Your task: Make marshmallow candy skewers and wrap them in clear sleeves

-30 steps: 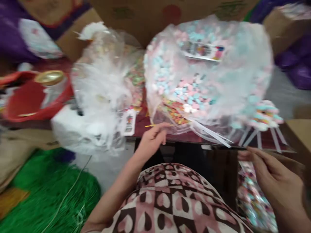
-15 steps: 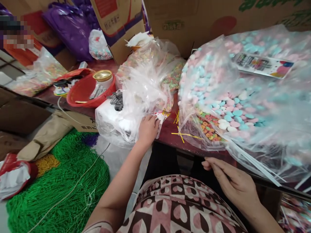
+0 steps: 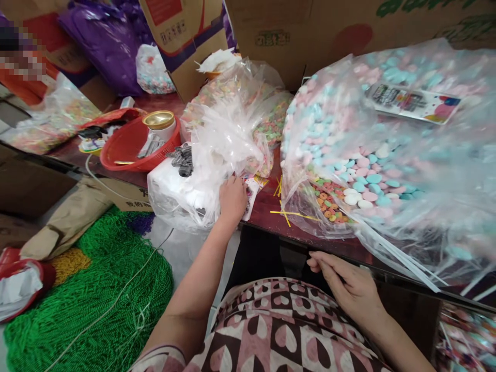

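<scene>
My left hand [image 3: 231,199] rests on a small printed card packet [image 3: 251,192] at the table's front edge, its fingers curled down under a crumpled clear plastic bag [image 3: 227,139]. What it grips, if anything, is hidden. My right hand [image 3: 346,287] hovers below the table edge with thumb and fingers pressed together, and I see nothing in them. A big clear bag of pink, blue and white candy [image 3: 372,144] lies on the dark red table [image 3: 267,212]. Thin yellow sticks [image 3: 287,213] lie between the hands.
A red basket [image 3: 132,147] with a gold-lidded jar [image 3: 158,121] stands at left. A white box [image 3: 174,194] sits by my left hand. Green beads [image 3: 93,289] cover the floor at left. Cardboard boxes [image 3: 294,31] and purple bags [image 3: 104,36] line the back.
My left hand moved left from the yellow sticks onto the card packet under the plastic bag. My right hand drifted left and lower. The view swung left and sharpened.
</scene>
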The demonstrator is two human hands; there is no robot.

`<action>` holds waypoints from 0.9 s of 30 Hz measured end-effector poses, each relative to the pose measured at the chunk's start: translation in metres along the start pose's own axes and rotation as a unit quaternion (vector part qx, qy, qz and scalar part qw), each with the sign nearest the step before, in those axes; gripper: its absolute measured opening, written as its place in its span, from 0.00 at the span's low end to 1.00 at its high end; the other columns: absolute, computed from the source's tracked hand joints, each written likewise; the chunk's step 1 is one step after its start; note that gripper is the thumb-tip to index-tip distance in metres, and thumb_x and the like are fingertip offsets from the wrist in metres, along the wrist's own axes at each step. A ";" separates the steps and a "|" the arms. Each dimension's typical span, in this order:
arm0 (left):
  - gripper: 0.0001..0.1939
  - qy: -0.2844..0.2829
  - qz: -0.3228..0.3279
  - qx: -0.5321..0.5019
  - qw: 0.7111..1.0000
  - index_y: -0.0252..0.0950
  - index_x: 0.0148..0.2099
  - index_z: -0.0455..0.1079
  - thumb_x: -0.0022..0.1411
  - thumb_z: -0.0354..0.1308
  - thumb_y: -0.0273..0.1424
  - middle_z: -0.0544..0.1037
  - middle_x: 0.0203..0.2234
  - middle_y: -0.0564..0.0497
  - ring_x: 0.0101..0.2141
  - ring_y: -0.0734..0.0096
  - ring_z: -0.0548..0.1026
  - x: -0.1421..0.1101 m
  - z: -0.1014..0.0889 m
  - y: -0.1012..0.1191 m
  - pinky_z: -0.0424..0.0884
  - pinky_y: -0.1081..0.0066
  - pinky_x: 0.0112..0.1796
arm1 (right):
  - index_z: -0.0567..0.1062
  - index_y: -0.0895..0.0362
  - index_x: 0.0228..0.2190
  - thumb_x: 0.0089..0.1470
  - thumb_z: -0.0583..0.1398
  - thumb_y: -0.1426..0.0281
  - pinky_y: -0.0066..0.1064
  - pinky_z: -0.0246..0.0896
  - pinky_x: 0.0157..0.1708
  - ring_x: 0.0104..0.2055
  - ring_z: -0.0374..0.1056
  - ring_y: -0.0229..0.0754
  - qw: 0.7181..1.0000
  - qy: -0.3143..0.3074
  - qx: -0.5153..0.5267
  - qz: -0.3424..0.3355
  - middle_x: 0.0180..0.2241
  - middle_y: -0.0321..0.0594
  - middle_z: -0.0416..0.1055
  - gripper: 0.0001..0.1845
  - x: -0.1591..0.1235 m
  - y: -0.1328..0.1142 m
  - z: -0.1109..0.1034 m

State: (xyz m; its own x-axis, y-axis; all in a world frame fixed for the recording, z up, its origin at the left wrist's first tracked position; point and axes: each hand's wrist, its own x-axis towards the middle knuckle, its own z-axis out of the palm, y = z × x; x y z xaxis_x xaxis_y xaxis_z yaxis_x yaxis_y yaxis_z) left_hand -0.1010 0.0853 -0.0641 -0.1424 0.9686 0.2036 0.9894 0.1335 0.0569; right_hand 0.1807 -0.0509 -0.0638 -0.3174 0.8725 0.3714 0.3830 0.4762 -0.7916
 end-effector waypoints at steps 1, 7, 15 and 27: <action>0.16 0.003 -0.003 0.002 1.000 0.32 0.44 0.73 0.70 0.44 0.32 0.76 0.42 0.39 0.44 0.54 0.73 0.000 0.000 0.001 0.64 0.61 0.46 | 0.76 0.52 0.46 0.60 0.57 0.78 0.25 0.76 0.34 0.31 0.78 0.37 1.000 -0.001 0.001 -0.004 0.33 0.36 0.81 0.16 0.000 0.000 0.001; 0.16 -0.013 -0.012 0.018 1.000 0.32 0.46 0.72 0.68 0.47 0.33 0.76 0.45 0.36 0.45 0.48 0.73 0.005 -0.002 0.001 0.65 0.57 0.44 | 0.76 0.53 0.45 0.61 0.55 0.77 0.28 0.76 0.34 0.32 0.78 0.39 1.000 -0.011 0.022 0.010 0.33 0.39 0.81 0.15 -0.003 0.000 0.007; 0.19 0.005 -0.028 -0.006 1.000 0.31 0.47 0.71 0.67 0.46 0.38 0.75 0.45 0.34 0.48 0.44 0.71 0.007 0.004 0.000 0.64 0.53 0.46 | 0.78 0.55 0.44 0.63 0.54 0.73 0.27 0.75 0.32 0.29 0.77 0.36 0.996 0.003 0.053 0.073 0.32 0.39 0.80 0.14 0.003 -0.001 0.000; 0.12 0.064 0.041 -0.145 0.987 0.38 0.37 0.71 0.68 0.48 0.34 0.78 0.39 0.43 0.44 0.57 0.73 -0.014 -0.014 0.006 0.65 0.60 0.47 | 0.79 0.55 0.40 0.61 0.58 0.66 0.31 0.75 0.34 0.29 0.77 0.39 0.975 0.006 0.130 0.182 0.31 0.40 0.80 0.11 0.001 -0.001 0.000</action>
State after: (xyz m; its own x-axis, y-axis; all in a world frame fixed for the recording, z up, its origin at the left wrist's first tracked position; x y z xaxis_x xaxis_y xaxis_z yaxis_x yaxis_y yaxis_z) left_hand -0.0933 0.0694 -0.0535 -0.0827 0.9366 0.3406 0.9511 -0.0278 0.3076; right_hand 0.1799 -0.0506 -0.0630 -0.1913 0.9804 0.0471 0.2351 0.0923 -0.9676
